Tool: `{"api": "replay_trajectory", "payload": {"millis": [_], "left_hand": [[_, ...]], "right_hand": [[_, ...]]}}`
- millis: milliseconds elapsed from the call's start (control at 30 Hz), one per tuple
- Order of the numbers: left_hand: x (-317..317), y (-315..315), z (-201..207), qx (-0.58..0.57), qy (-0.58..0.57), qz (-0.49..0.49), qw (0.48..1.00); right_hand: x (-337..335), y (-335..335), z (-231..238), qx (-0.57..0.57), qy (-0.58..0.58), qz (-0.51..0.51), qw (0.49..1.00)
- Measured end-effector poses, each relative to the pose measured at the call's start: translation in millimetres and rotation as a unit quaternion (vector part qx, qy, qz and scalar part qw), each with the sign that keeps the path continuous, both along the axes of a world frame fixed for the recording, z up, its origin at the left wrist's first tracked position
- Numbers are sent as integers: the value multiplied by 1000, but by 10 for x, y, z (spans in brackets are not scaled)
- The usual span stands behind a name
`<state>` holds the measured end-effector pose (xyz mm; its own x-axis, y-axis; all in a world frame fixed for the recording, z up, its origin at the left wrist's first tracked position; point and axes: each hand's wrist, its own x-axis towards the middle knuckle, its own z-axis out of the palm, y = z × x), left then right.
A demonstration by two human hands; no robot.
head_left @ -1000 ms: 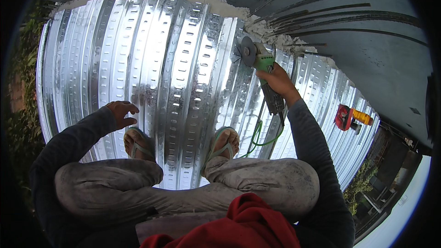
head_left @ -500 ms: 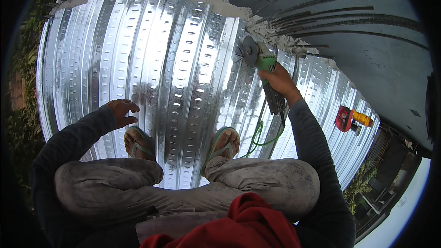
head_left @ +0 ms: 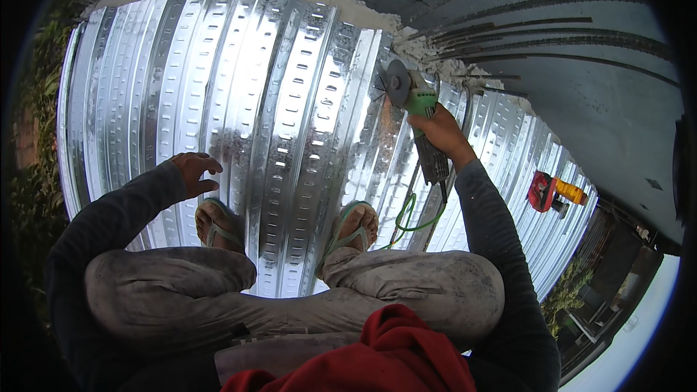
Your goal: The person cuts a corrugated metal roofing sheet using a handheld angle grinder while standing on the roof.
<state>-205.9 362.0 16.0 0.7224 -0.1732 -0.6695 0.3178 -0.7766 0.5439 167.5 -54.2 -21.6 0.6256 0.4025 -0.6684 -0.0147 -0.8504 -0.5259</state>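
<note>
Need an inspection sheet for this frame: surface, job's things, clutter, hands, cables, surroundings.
Surface: corrugated galvanized metal decking, shiny, with rows of small embossed dimples; the person squats on it in sandals.
Job's things: green angle grinder, its disc at the sheet edge beside the concrete slab.
Clutter: a red and yellow tool lies further along the decking to the right; white crumbled debris along the slab edge.
Hands: right hand grips the grinder body; left hand is held out over the decking, holding nothing.
Cables: green cord loops from the grinder down over the decking near the right foot.
Surroundings: foliage at the left; rebar sticks out of the slab; buildings lower right.
</note>
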Motion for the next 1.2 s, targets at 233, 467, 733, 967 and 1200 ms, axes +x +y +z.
{"api": "replay_trajectory", "payload": {"millis": [233,467,733,967,1200], "left_hand": [[21,0,-8,-2,-3,-1,1000],[-1,13,-19,7,8,-5,1000],[-15,8,-28,5,4,-1,1000],[-18,10,-14,8,0,-2,1000],[-92,7,5,18,32,5,999]], "right_hand": [[-6,9,1,6,-19,19,1000],[-42,-31,-46,-2,-13,17,1000],[-54,5,-31,9,-27,22,999],[-108,-128,46,19,-42,-19,999],[-184,-319,151,47,8,-24,999]]}}
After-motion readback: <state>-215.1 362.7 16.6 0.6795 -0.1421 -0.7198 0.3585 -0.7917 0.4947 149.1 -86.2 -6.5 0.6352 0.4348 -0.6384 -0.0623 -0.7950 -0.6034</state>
